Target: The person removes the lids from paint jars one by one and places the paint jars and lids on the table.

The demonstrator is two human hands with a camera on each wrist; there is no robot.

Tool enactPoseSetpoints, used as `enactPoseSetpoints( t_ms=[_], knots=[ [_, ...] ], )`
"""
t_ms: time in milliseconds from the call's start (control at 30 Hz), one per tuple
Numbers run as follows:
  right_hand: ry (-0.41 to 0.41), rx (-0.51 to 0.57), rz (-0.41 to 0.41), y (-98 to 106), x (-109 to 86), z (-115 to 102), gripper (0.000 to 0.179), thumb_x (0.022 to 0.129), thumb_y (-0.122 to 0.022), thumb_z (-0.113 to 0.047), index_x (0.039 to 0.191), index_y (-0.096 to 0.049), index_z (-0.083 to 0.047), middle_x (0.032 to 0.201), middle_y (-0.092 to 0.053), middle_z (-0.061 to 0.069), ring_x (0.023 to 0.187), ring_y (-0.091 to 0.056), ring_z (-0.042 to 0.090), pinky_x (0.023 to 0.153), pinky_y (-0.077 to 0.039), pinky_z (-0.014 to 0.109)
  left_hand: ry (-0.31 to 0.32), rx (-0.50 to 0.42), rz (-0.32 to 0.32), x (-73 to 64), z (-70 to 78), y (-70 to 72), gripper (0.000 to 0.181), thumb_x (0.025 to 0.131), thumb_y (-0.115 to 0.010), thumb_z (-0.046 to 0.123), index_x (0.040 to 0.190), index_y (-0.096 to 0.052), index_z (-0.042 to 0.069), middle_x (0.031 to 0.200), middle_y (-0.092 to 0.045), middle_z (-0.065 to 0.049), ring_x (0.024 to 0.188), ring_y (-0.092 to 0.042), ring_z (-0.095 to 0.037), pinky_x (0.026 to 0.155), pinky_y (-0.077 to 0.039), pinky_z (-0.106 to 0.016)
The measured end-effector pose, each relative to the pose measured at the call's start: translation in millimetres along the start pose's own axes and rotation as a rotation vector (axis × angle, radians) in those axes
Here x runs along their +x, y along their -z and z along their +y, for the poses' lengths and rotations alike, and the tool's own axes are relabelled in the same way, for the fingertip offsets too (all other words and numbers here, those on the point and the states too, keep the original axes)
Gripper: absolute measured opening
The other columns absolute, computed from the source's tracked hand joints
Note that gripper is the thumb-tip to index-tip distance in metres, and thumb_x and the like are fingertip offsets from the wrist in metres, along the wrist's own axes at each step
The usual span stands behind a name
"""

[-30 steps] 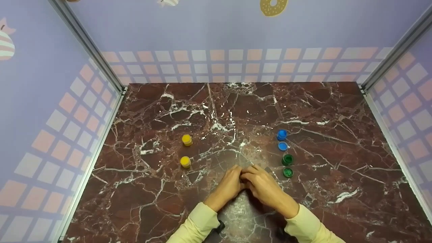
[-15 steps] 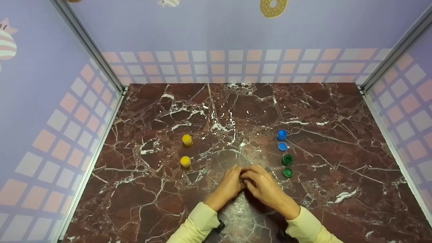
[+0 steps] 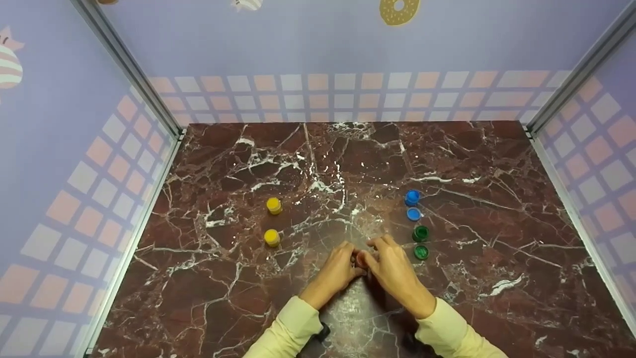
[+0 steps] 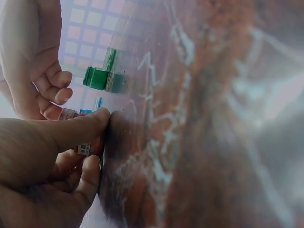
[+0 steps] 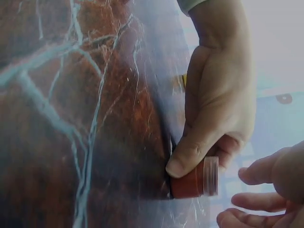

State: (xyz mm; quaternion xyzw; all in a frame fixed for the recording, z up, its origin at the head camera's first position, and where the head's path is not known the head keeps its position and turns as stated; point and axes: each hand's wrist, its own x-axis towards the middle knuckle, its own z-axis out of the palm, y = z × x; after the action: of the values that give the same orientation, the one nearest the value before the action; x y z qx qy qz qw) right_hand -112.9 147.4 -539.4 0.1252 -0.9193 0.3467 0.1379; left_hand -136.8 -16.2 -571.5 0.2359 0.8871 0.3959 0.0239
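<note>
My left hand (image 3: 335,271) grips a small paint jar (image 5: 187,183) with red-brown paint, low at the tabletop, thumb and fingers round its body. A clear ribbed lid (image 5: 210,175) sits on the jar. My right hand (image 3: 395,271) hovers just to the right of the jar. In the right wrist view its loosely bent fingers (image 5: 259,202) stand apart from the lid. Part of the jar's reddish top shows between the hands in the head view. A printed label (image 4: 84,148) on the jar shows in the left wrist view, partly behind the left fingers.
Two yellow paint jars (image 3: 274,206) stand on the left of the marbled table (image 3: 208,298). To the right are an uncovered blue jar (image 3: 412,198), a blue lid (image 3: 413,214), an uncovered green jar (image 3: 421,233) and a green lid (image 3: 421,252). Patterned panels (image 3: 318,94) enclose the table.
My right hand has drawn slightly away from the left, its fingers loosening, and the jar's reddish top has come into view. The left hand keeps its hold in nearly the same place.
</note>
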Motion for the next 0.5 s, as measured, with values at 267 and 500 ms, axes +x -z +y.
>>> enactPoseSetpoints(
  t_ms=[267, 500],
  knots=[
    [0.054, -0.082, -0.01, -7.6, -2.8, -7.5, 0.018, 0.088, -0.081, -0.012, 0.093, -0.068, 0.0, 0.09, -0.062, 0.01, 0.074, -0.066, 0.03, 0.064, -0.056, 0.045, -0.053, 0.046, 0.028, -1.2, -1.6, -1.8, 0.032, 0.075, -0.085, 0.002, 0.1, -0.066, 0.001, 0.092, -0.062, -0.006, 0.085, -0.062, -0.023, 0.079, -0.053, -0.036],
    [0.109, -0.089, -0.056, -9.7, -3.6, -6.9, 0.016, 0.085, -0.081, -0.004, 0.091, -0.066, -0.002, 0.088, -0.057, 0.006, 0.069, -0.064, 0.027, 0.06, -0.056, 0.041, -0.052, 0.07, 0.028, -2.1, -1.5, -0.9, 0.032, 0.074, -0.083, -0.003, 0.097, -0.063, 0.001, 0.089, -0.058, -0.004, 0.083, -0.06, -0.023, 0.078, -0.052, -0.036]
  ],
)
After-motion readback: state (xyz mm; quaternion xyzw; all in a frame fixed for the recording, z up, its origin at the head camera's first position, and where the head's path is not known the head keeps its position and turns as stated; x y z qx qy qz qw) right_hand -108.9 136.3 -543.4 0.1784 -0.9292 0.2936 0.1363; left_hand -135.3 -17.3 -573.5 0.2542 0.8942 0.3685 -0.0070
